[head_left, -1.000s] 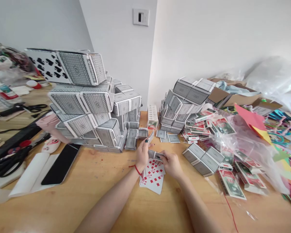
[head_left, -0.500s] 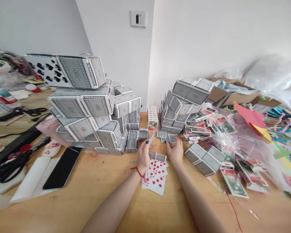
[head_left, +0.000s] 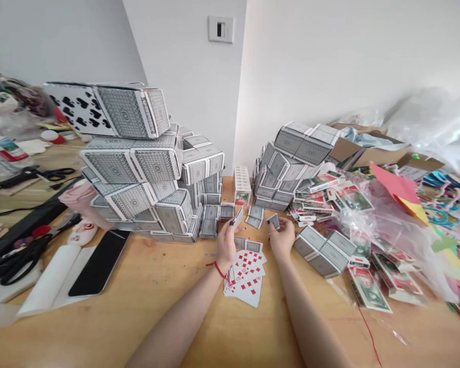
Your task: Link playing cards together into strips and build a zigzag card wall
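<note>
My left hand (head_left: pixel 227 241) is closed on a playing card (head_left: pixel 238 216) held up on edge, seen from its narrow side; whether it is one card or more I cannot tell. My right hand (head_left: pixel 282 238) pinches a grey-backed playing card (head_left: pixel 273 221) between thumb and fingers, a little above the table. Beyond the hands, a folded grey-backed card piece (head_left: pixel 255 216) lies on the wood. Fanned face-up diamond cards (head_left: pixel 249 276) lie between my forearms, with a small grey-backed card piece (head_left: pixel 254 245) just above them.
Stacked boxes built from cards rise at left (head_left: pixel 149 163) and right (head_left: pixel 302 143). A joined card block (head_left: pixel 325 250) sits by my right wrist. Card packs (head_left: pixel 368 289) and plastic wrap spread to the right. A black phone (head_left: pixel 99 263) and scissors (head_left: pixel 26 255) lie left.
My right hand has picked up a grey-backed card from the table and drawn it slightly back and right. My left hand keeps its hold, almost unmoved.
</note>
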The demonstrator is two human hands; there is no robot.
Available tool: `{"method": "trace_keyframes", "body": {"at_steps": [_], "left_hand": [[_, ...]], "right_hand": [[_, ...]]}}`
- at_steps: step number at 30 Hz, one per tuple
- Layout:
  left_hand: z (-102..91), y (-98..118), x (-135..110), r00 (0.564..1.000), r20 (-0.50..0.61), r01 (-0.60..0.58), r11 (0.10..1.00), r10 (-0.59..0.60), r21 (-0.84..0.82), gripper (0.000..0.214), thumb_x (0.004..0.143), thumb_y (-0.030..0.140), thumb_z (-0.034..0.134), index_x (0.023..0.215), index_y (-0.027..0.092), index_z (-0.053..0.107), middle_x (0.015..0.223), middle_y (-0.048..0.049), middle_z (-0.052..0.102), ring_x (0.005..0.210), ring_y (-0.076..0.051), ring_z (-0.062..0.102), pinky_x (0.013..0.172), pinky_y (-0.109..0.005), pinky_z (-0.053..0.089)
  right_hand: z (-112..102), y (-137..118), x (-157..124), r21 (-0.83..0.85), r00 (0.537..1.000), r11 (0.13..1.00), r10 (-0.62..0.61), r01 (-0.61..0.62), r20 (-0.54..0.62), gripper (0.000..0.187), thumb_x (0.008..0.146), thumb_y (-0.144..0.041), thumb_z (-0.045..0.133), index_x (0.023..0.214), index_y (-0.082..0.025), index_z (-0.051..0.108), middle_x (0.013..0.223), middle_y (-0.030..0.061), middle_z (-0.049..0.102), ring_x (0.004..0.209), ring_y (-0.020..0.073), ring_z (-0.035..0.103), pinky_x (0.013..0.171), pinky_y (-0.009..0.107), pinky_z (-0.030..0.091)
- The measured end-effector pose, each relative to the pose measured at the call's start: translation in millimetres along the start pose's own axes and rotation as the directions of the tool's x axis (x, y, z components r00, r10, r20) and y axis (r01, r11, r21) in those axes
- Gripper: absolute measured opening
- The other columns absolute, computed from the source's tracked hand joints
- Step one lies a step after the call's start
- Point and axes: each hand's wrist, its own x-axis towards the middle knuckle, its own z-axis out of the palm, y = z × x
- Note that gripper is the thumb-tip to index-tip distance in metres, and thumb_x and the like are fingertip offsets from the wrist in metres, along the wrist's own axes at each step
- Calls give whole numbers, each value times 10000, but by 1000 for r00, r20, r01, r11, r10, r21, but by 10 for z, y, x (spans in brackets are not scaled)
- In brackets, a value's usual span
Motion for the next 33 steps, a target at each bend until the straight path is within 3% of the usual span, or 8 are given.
{"method": "trace_keyframes", "body": {"at_steps": [2,5,9,13,16,19,23,33], "left_hand": [[2,3,5,1000,7,-16,1000,16,25,391,810,408,410,1068,156,563,1061,-100,590,888,-222,604,608,-296,548],[4,-6,11,1000,13,-18,999,17,42,398,815,410,397,1082,161,555,1062,-98,591,885,-221,606,601,-289,544],[0,-32,26,1000,-3,-15,999,15,36,386,819,400,390,1080,162,545,1063,-94,595,881,-216,609,625,-299,536],[-7,-8,38,998,-27,-53,997,55,60,369,828,386,371,1046,155,559,1011,-90,624,845,-202,622,735,-327,507],[0,37,36,995,-53,-81,992,86,98,372,837,385,349,1038,158,566,986,-85,634,837,-198,622,766,-328,485],[12,53,36,992,-89,-80,990,91,117,362,838,369,347,1031,151,563,967,-87,641,832,-198,621,774,-323,473],[13,34,41,993,-102,-51,995,60,90,353,835,357,358,1039,142,551,959,-93,645,827,-199,624,776,-324,470],[13,47,27,993,-95,-58,991,69,122,386,838,395,350,1043,151,568,962,-88,650,860,-205,618,793,-328,464]], "right_hand": [[-23,11,-22,123,999,992,0,-6,51,270,677,-355,567,856,-152,551,833,64,549,665,162,516,610,277,424],[-62,22,-79,212,996,977,-34,16,78,249,664,-395,596,731,-156,575,831,57,532,767,175,521,632,261,424],[-164,9,-212,372,979,926,-14,-64,203,287,703,-446,563,767,-167,546,925,76,545,871,196,539,665,278,451],[-346,-49,-348,520,851,772,50,-365,523,268,724,-453,558,802,-221,449,996,57,577,753,182,601,547,298,500],[-467,-110,-391,512,772,726,39,-458,635,315,681,-430,620,856,-233,447,949,58,608,710,192,615,486,302,513],[-507,-156,-398,499,730,720,16,-483,684,362,644,-391,665,896,-219,471,922,62,621,735,199,617,507,308,529],[-481,-173,-404,490,721,734,-1,-470,693,348,647,-348,663,912,-208,486,912,59,625,798,206,607,567,321,541],[-492,-216,-404,476,771,825,-80,-304,632,343,645,-300,624,939,-219,466,906,59,631,757,216,619,670,375,530]]}}
